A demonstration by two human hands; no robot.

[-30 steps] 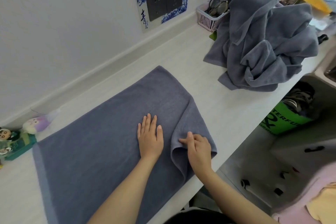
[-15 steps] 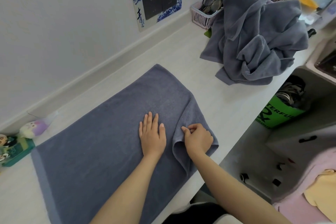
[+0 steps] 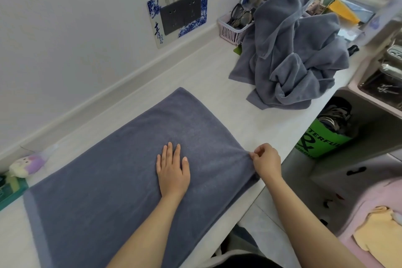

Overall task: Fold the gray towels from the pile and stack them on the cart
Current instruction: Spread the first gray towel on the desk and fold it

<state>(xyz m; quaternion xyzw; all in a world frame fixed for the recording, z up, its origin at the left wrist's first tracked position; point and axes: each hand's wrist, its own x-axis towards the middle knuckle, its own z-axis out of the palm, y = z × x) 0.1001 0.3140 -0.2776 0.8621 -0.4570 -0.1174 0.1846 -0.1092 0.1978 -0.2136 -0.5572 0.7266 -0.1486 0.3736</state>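
Observation:
A gray towel (image 3: 113, 172) lies spread flat on the white countertop (image 3: 208, 72), reaching from the lower left to the counter's front edge. My left hand (image 3: 173, 169) rests flat on its middle, fingers apart. My right hand (image 3: 266, 160) pinches the towel's right corner at the front edge, pulling it taut. Farther right on the counter sits a crumpled pile of gray towels (image 3: 291, 54). I cannot tell which item is the cart.
A pink basket (image 3: 228, 30) with glasses stands behind the pile by the wall. A small plush toy (image 3: 28, 164) and a green box (image 3: 10, 191) sit at the left. Below the counter's edge are a green bag (image 3: 322, 139) and pink cloth (image 3: 380, 213).
My right hand has pulled the folded-over right corner outward to the right, so the wrinkle is gone and the towel lies flat. My left hand has stayed pressed on the towel.

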